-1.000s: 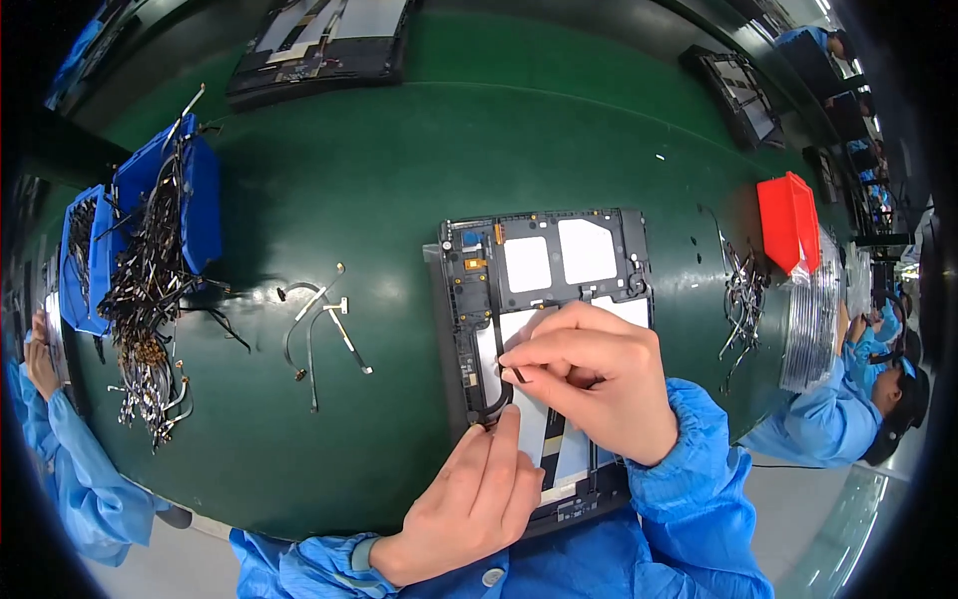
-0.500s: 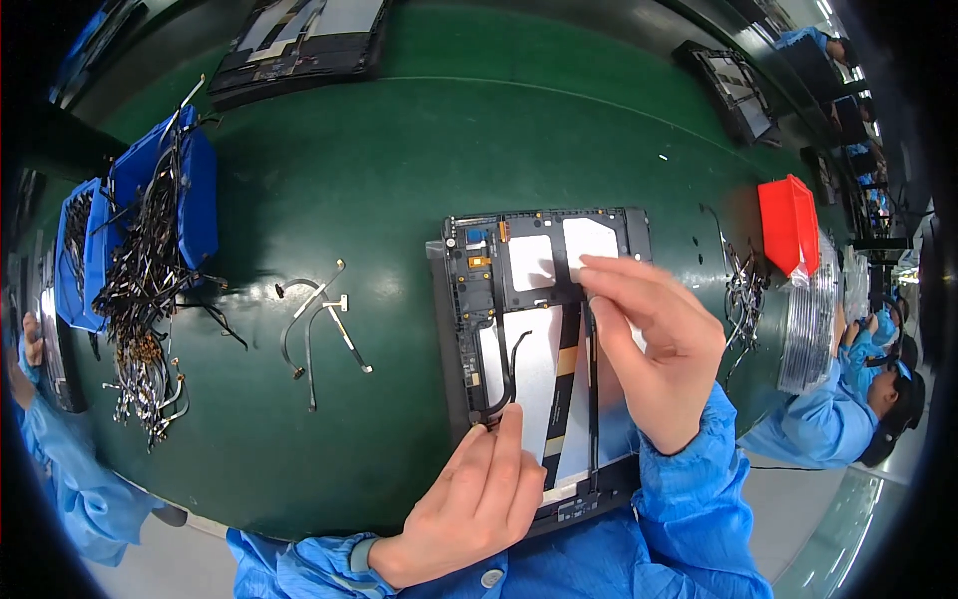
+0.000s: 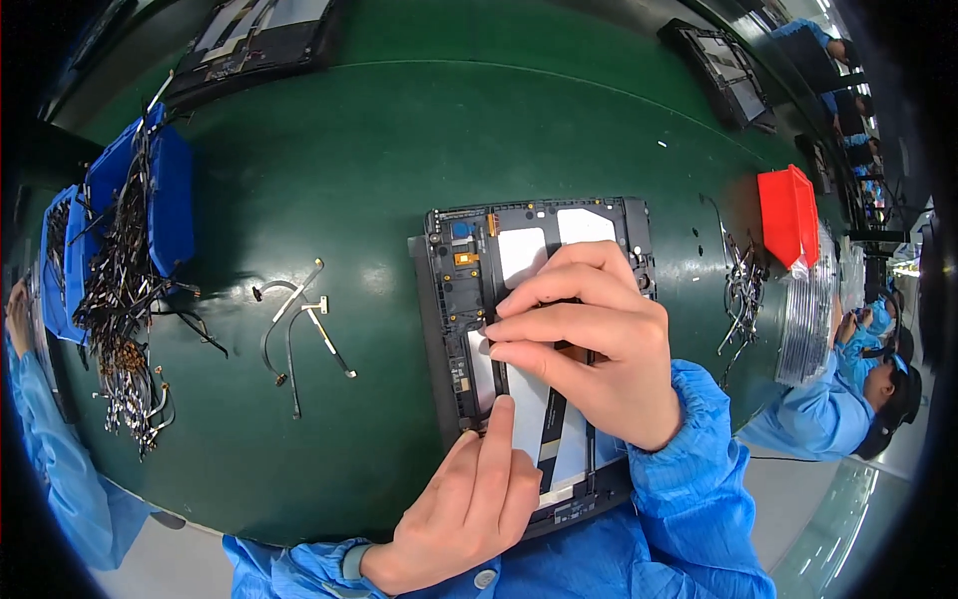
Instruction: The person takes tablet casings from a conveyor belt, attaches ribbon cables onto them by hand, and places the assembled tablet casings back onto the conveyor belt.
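Observation:
An opened tablet-like device, black-framed with silver-white panels inside, lies in front of me on a green work table. My right hand reaches over its middle, thumb and fingertips pinched on a thin black cable along the left inner side. Those fingers partly hide the cable. At the lower left of the device, my left hand has its index finger stretched onto the cable's lower part and the other fingers bent at the frame edge. A dark flat strip crosses the panels beneath my right hand.
Loose flat cables lie left of the device. Blue bins overflow with black cables at far left. A cable bundle, red bin and stacked clear trays are at right. Other devices lie farther back. Co-workers sit at both sides.
My right hand has moved left and down from the upper right of the device to the cable. The cable's loose curved end no longer shows. My left hand has barely moved.

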Demonstrator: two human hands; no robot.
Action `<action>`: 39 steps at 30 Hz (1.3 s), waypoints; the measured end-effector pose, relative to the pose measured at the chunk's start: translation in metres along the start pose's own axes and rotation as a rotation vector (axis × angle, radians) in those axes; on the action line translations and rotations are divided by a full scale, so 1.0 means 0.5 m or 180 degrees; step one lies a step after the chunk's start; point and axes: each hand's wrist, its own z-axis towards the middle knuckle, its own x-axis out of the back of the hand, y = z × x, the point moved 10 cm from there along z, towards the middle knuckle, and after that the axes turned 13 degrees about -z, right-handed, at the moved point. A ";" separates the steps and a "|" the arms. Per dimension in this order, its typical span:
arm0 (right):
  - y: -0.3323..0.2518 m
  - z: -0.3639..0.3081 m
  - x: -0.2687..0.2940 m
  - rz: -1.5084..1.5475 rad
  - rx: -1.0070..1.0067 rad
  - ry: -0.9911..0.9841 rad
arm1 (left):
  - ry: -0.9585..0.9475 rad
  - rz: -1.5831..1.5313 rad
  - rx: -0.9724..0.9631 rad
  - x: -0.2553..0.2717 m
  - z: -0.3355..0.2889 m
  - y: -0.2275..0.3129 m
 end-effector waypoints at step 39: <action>-0.003 -0.003 0.000 0.0280 0.0164 -0.0177 | -0.0404 0.0366 -0.0213 0.011 0.038 0.011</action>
